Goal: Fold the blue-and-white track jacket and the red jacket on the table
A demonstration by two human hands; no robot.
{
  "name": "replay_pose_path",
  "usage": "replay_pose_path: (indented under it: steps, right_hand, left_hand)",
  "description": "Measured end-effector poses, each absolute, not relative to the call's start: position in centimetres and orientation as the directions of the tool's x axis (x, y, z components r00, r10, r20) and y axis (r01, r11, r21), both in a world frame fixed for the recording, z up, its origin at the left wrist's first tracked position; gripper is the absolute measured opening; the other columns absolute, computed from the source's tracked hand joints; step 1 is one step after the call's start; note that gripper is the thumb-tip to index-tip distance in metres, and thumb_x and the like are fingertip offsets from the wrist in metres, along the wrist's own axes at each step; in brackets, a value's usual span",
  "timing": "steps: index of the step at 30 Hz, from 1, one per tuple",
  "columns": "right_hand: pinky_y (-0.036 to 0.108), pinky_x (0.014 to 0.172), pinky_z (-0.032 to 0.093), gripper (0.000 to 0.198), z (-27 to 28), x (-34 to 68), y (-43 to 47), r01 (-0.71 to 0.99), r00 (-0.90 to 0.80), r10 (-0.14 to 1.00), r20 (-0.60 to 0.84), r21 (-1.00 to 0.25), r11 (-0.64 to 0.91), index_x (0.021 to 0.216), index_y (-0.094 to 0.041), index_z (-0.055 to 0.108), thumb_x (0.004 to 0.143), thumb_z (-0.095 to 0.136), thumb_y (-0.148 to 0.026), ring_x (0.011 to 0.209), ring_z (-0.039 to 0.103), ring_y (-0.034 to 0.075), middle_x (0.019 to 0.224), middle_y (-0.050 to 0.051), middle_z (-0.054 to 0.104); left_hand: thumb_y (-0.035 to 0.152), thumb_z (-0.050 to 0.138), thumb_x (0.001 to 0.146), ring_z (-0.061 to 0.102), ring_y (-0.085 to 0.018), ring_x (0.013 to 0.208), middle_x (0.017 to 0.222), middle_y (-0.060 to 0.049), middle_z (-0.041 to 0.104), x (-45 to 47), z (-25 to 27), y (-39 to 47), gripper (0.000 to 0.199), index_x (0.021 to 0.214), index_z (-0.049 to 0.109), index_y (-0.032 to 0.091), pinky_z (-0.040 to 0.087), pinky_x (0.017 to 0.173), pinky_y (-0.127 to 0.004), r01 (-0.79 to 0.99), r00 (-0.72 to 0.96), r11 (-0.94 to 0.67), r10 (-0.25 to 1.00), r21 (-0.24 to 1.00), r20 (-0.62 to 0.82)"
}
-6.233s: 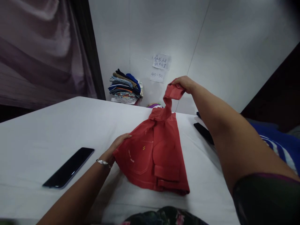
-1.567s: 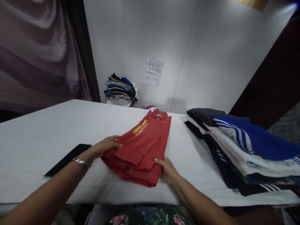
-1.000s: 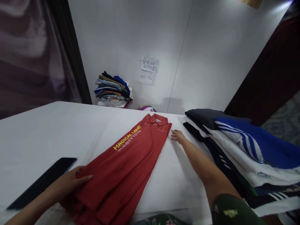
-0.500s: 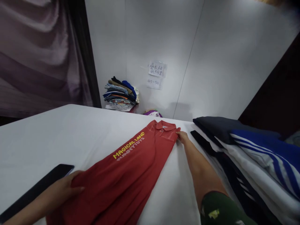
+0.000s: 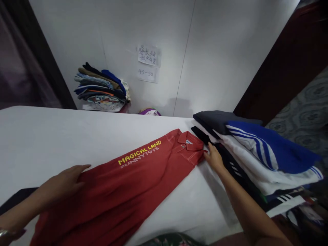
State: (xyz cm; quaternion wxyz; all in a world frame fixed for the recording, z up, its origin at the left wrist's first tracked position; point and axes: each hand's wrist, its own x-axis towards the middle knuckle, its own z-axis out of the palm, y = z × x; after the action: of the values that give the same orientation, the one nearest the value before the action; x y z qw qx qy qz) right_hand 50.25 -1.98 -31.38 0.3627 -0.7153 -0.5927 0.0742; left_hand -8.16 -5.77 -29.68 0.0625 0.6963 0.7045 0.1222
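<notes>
Left hand (image 5: 63,179) is lying flat, ungripping, pinning the red polo shirt (image 5: 123,191) while right hand (image 5: 214,159) is pinching its collar (image 5: 191,141) taut.

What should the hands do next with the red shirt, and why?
Probably fold the collar end back toward the left hand. The red shirt lies stretched out long and flat on the white table. The right hand touches its collar edge and the left hand rests flat on the other end, so both ends are already in reach.
</notes>
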Motion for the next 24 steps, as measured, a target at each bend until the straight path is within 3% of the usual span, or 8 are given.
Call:
replay_pose_path:
  steps: [3,6,10,14,19,24]
  right_hand:
    - [0.039,0.109,0.03,0.056,-29.0,45.1,1.1,0.83,-0.075,0.862,0.501,-0.447,0.333,0.135,-0.014,0.044,0.085,0.048,-0.037,0.132,0.037,0.024,0.14,0.014,0.043]
    - [0.042,0.113,0.021,0.06,-27.6,38.4,5.4,0.79,-0.286,0.854,0.435,-0.397,0.467,0.141,-0.015,0.036,0.088,0.043,-0.043,0.141,0.017,0.023,0.151,0.013,0.026]
    - [0.046,0.113,0.011,0.072,-28.4,34.0,10.7,0.876,-0.295,0.933,0.205,-0.333,0.35,0.147,-0.014,0.021,0.09,0.037,-0.053,0.144,0.001,0.024,0.155,0.011,0.009]
    - [0.049,0.113,0.003,0.077,-31.7,36.1,12.8,0.971,-0.106,0.988,-0.115,-0.225,0.078,0.148,-0.011,0.017,0.09,0.027,-0.061,0.143,0.003,0.023,0.155,0.013,0.01]
    - [0.051,0.112,0.001,0.079,-34.3,38.4,12.9,0.975,-0.09,0.988,-0.129,-0.213,0.061,0.148,-0.012,0.016,0.089,0.02,-0.064,0.143,0.004,0.022,0.155,0.012,0.009]
    - [0.053,0.112,0.004,0.076,-32.6,38.2,12.9,0.967,-0.076,0.98,-0.183,-0.252,0.028,0.147,-0.013,0.02,0.09,0.028,-0.062,0.143,0.008,0.024,0.155,0.013,0.011]
  left_hand:
    - [0.05,0.049,0.075,0.046,-0.03,0.126,0.138,-0.016,0.049,-5.1,-30.7,-7.8,0.068,0.128,0.053,0.007,0.034,0.106,-0.044,0.971,0.104,-0.125,0.988,0.204,0.113]
    - [0.055,0.047,0.077,0.034,-0.031,0.135,0.146,-0.011,0.039,-2.0,-32.2,-10.1,0.071,0.135,0.048,0.014,0.027,0.11,-0.049,0.977,0.14,-0.149,0.988,0.154,0.073]
    - [0.054,0.047,0.079,0.027,-0.031,0.138,0.147,-0.009,0.036,-0.5,-34.0,-11.7,0.068,0.137,0.046,0.018,0.021,0.111,-0.053,0.98,0.182,-0.18,0.983,0.088,-0.015]
    - [0.054,0.047,0.079,0.026,-0.03,0.138,0.146,-0.006,0.037,-0.8,-34.0,-11.9,0.067,0.138,0.043,0.022,0.02,0.113,-0.053,0.974,0.206,-0.202,0.978,0.099,-0.039]
    - [0.055,0.048,0.078,0.028,-0.03,0.137,0.146,-0.005,0.037,-0.7,-33.7,-11.7,0.066,0.136,0.046,0.025,0.022,0.112,-0.052,0.97,0.212,-0.203,0.976,0.134,-0.052]
    - [0.055,0.047,0.081,0.025,-0.029,0.139,0.147,-0.01,0.035,-0.2,-33.6,-11.9,0.067,0.138,0.044,0.021,0.019,0.112,-0.053,0.966,0.215,-0.212,0.977,0.145,-0.007]
